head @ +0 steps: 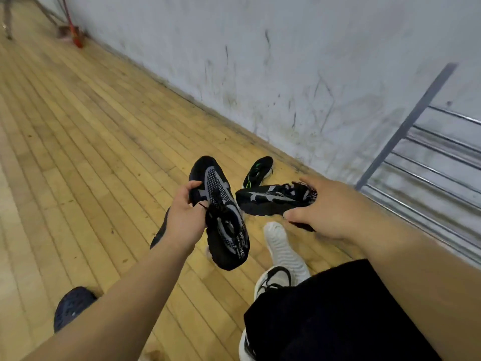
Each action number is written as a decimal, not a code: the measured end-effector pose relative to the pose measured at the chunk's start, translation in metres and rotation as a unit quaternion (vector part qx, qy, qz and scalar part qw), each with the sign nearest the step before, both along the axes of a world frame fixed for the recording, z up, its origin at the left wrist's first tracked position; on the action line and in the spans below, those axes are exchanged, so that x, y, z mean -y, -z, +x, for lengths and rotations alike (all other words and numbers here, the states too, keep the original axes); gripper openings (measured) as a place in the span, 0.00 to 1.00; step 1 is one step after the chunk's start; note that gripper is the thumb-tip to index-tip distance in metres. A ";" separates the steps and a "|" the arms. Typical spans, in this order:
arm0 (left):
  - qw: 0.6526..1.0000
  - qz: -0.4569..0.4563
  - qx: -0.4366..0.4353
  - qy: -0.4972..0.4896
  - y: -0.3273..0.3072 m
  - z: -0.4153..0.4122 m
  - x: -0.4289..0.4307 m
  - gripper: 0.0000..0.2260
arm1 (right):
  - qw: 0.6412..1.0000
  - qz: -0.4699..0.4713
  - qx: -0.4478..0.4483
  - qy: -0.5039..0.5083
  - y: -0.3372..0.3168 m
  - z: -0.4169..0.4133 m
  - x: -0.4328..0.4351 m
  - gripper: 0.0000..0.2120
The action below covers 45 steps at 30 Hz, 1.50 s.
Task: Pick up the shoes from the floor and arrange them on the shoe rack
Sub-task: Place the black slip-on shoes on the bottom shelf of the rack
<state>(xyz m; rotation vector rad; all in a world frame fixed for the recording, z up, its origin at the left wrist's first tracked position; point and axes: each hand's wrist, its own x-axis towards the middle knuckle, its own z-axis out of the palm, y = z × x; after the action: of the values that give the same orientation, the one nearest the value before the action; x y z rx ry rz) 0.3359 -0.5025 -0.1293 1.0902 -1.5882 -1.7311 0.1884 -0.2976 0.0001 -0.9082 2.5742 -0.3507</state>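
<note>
At 7 o'clock, nearest the camera, a dark blue shoe [73, 307] rests on the wooden floor [78, 142], partly hidden behind the left forearm. At 5 o'clock, a black garment [325, 313] covers the person's leg, and a white-and-black sneaker [273, 280] shows at its edge. Just beyond it, a white shoe [282, 247] lies on the floor. The left hand [186, 217] holds the first black-and-grey shoe [221, 212] clear of the floor, the fingers [194, 187] closed around its side near the laces, toe pointing toward 12 o'clock. At 2 o'clock from that shoe, the right hand [322, 207] grips the heel end of the second black-and-grey shoe [270, 199], thumb below and fingers over the collar; the toe points toward 9 o'clock. Whether its sole touches the floor cannot be told. Farther out, at 12 o'clock, a black shoe with green accents [257, 171] lies on the floor near the base of the scuffed white wall [286, 61]. At 3 o'clock, the metal shoe rack [426, 162] stands against that wall.
</note>
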 end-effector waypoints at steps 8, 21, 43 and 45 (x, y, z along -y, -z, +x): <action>0.980 -0.050 -0.127 0.144 -0.154 -0.117 -0.083 0.19 | 0.958 -0.184 -0.085 0.201 -0.080 -0.040 -0.169 0.39; 0.905 -0.056 -0.170 0.387 -0.193 -0.280 -0.341 0.20 | 0.768 -0.397 -0.135 0.484 -0.031 -0.072 -0.392 0.20; 0.884 -0.084 -0.104 0.449 -0.140 -0.339 -0.382 0.23 | 0.758 -0.468 -0.058 0.450 0.010 -0.123 -0.373 0.27; 0.861 -0.111 -0.105 0.484 -0.141 -0.334 -0.379 0.25 | 0.743 -0.490 -0.046 0.453 0.011 -0.121 -0.370 0.29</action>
<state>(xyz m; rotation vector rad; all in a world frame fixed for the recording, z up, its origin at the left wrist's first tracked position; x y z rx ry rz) 0.0022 -0.1235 0.0120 -0.1072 -2.3039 -2.0434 0.0670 0.0723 -0.0106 0.2525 2.6325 -2.0871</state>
